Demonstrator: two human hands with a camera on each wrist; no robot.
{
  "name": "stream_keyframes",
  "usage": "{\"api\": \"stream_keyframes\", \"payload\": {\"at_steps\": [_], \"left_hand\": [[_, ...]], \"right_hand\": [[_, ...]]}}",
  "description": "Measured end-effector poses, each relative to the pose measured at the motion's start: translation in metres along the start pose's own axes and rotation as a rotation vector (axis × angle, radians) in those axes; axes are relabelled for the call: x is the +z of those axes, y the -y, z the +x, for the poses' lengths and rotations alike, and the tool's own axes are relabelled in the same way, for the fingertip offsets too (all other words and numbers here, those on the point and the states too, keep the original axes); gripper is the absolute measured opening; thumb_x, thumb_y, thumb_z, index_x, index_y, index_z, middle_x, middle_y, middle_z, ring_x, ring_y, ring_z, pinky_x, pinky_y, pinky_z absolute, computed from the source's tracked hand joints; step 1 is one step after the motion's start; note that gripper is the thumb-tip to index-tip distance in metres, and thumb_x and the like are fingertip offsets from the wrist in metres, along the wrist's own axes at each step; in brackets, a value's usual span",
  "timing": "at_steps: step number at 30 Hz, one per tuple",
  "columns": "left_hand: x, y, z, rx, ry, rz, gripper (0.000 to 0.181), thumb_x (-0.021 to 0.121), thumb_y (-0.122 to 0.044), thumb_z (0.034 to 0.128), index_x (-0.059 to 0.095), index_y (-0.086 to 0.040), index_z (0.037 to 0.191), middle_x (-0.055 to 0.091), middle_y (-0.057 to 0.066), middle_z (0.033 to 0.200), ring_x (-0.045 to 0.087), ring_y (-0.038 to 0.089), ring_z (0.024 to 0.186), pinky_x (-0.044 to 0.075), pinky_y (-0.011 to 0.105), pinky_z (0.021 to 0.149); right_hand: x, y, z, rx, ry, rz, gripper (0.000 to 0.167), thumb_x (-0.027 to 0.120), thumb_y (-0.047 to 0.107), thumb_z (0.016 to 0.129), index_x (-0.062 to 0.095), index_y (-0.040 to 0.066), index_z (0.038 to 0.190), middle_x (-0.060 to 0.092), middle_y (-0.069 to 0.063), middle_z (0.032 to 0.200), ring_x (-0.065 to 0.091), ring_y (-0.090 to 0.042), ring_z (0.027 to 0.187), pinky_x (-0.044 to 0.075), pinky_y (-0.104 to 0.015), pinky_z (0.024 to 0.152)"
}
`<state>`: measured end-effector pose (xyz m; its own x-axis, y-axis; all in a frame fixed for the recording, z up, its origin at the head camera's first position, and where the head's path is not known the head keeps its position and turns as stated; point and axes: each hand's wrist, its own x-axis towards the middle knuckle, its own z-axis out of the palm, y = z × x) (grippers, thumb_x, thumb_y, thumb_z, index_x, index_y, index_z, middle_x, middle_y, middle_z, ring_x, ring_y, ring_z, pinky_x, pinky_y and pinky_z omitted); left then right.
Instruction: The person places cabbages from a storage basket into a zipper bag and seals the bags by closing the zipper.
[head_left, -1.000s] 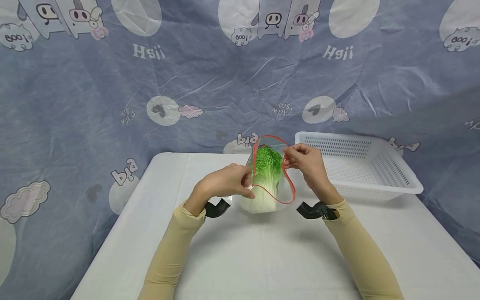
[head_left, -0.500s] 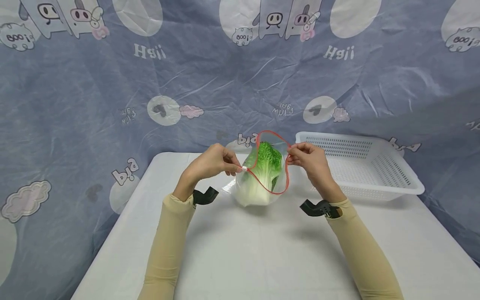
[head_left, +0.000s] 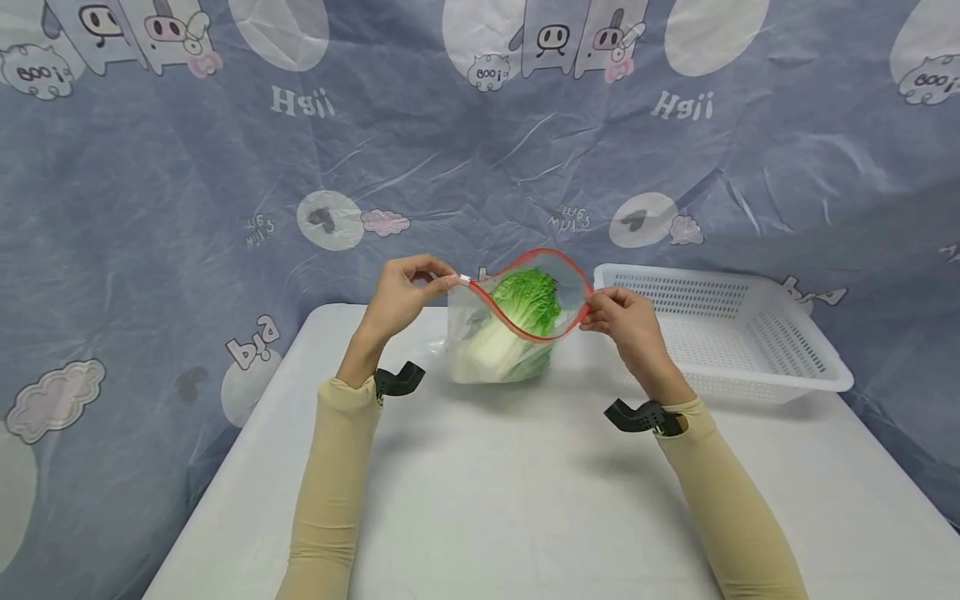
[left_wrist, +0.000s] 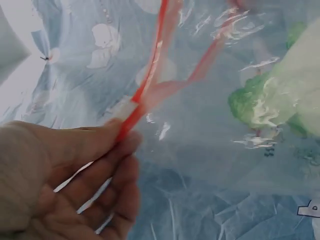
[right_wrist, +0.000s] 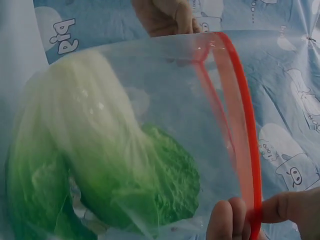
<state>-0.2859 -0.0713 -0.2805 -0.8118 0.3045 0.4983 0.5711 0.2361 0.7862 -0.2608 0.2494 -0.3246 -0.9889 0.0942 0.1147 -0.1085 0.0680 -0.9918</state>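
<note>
A clear zip bag [head_left: 465,329] with a red zip edge hangs between both hands, its mouth spread wide. Inside it lies a napa cabbage [head_left: 525,304], green leaves toward the mouth and white base at the lower left. My left hand [head_left: 405,287] pinches the left end of the red zip beside a white slider [head_left: 465,280]. On the opposite end, my right hand [head_left: 626,325] pinches the zip edge between thumb and fingers. In the right wrist view the cabbage [right_wrist: 100,145] shows through the plastic. Whether the bag's bottom touches the table cannot be told.
A white perforated plastic basket [head_left: 750,383] stands at the right back of the table, just behind the right hand. The white table [head_left: 480,500] ends at a grey-blue printed cloth [head_left: 450,167] hanging behind it. A black wrist camera [head_left: 401,380] sits on the left sleeve.
My left hand has come to pinch the zip's left end and moved up and left, stretching the mouth sideways. The bag has risen and the cabbage has tilted. The right hand shifted slightly right.
</note>
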Motion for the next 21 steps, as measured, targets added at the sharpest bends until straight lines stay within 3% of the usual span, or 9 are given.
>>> {"api": "stream_keyframes", "payload": {"at_steps": [2, 5, 9, 12, 15, 17, 19, 21], "left_hand": [[-0.003, -0.01, -0.003, 0.053, -0.094, -0.031, 0.014, 0.069, -0.007, 0.0887, 0.069, 0.006, 0.094, 0.067, 0.02, 0.092, 0.063, 0.029, 0.085, 0.05, 0.03, 0.079], [-0.003, -0.01, -0.003, 0.107, -0.184, -0.058, 0.013, 0.068, -0.003, 0.0882, 0.068, 0.009, 0.093, 0.066, 0.022, 0.088, 0.062, 0.019, 0.08, 0.05, 0.027, 0.079], [0.001, 0.005, 0.002, 0.102, -0.138, -0.079, 0.013, 0.069, -0.008, 0.0889, 0.069, 0.004, 0.095, 0.066, 0.017, 0.087, 0.059, 0.015, 0.075, 0.048, 0.025, 0.074], [0.007, 0.014, 0.005, 0.084, -0.09, -0.078, 0.014, 0.07, -0.014, 0.0889, 0.07, -0.002, 0.096, 0.065, 0.013, 0.085, 0.058, 0.017, 0.074, 0.046, 0.024, 0.069], [0.017, 0.013, 0.005, 0.084, -0.078, -0.069, 0.016, 0.07, -0.02, 0.0887, 0.07, -0.005, 0.095, 0.067, 0.012, 0.085, 0.06, 0.023, 0.076, 0.047, 0.025, 0.069], [0.025, 0.01, 0.004, 0.085, -0.069, -0.061, 0.017, 0.07, -0.023, 0.089, 0.07, -0.007, 0.096, 0.068, 0.012, 0.087, 0.062, 0.028, 0.079, 0.048, 0.027, 0.071], [0.034, 0.007, 0.003, 0.085, -0.049, -0.05, 0.017, 0.07, -0.025, 0.0893, 0.07, -0.01, 0.096, 0.069, 0.013, 0.089, 0.064, 0.033, 0.083, 0.049, 0.029, 0.073], [0.044, 0.003, 0.002, 0.087, -0.026, -0.027, 0.015, 0.069, -0.024, 0.0899, 0.07, -0.011, 0.097, 0.07, 0.013, 0.091, 0.065, 0.033, 0.085, 0.05, 0.031, 0.075]], "right_hand": [[-0.002, -0.005, 0.001, 0.02, 0.019, -0.023, 0.022, 0.058, 0.019, 0.096, 0.057, -0.002, 0.103, 0.061, -0.001, 0.083, 0.063, -0.009, 0.066, 0.057, -0.023, 0.07], [-0.005, -0.016, 0.002, 0.066, 0.071, -0.103, 0.028, 0.057, 0.023, 0.097, 0.057, -0.003, 0.107, 0.059, 0.0, 0.083, 0.062, -0.009, 0.066, 0.057, -0.024, 0.07], [-0.008, -0.028, 0.003, 0.11, 0.142, -0.234, 0.032, 0.056, 0.026, 0.098, 0.057, -0.004, 0.111, 0.058, -0.001, 0.084, 0.063, -0.011, 0.067, 0.057, -0.027, 0.069], [-0.01, -0.031, 0.004, 0.089, 0.144, -0.351, 0.033, 0.056, 0.028, 0.097, 0.058, -0.002, 0.111, 0.058, -0.003, 0.088, 0.063, -0.014, 0.069, 0.057, -0.028, 0.069], [-0.011, -0.026, 0.004, -0.018, 0.077, -0.513, 0.035, 0.056, 0.035, 0.096, 0.062, 0.003, 0.109, 0.061, -0.006, 0.096, 0.063, -0.016, 0.078, 0.055, -0.029, 0.071], [-0.008, -0.02, 0.003, -0.136, 0.003, -0.592, 0.033, 0.057, 0.037, 0.096, 0.064, 0.006, 0.107, 0.063, -0.009, 0.1, 0.063, -0.019, 0.086, 0.053, -0.032, 0.075], [-0.003, -0.01, 0.0, -0.265, -0.051, -0.613, 0.031, 0.06, 0.036, 0.095, 0.065, 0.008, 0.106, 0.065, -0.01, 0.102, 0.063, -0.021, 0.093, 0.051, -0.036, 0.081], [0.004, 0.001, -0.003, -0.386, -0.04, -0.592, 0.027, 0.063, 0.033, 0.093, 0.067, 0.01, 0.106, 0.067, -0.009, 0.103, 0.062, -0.023, 0.099, 0.049, -0.039, 0.087]]}}
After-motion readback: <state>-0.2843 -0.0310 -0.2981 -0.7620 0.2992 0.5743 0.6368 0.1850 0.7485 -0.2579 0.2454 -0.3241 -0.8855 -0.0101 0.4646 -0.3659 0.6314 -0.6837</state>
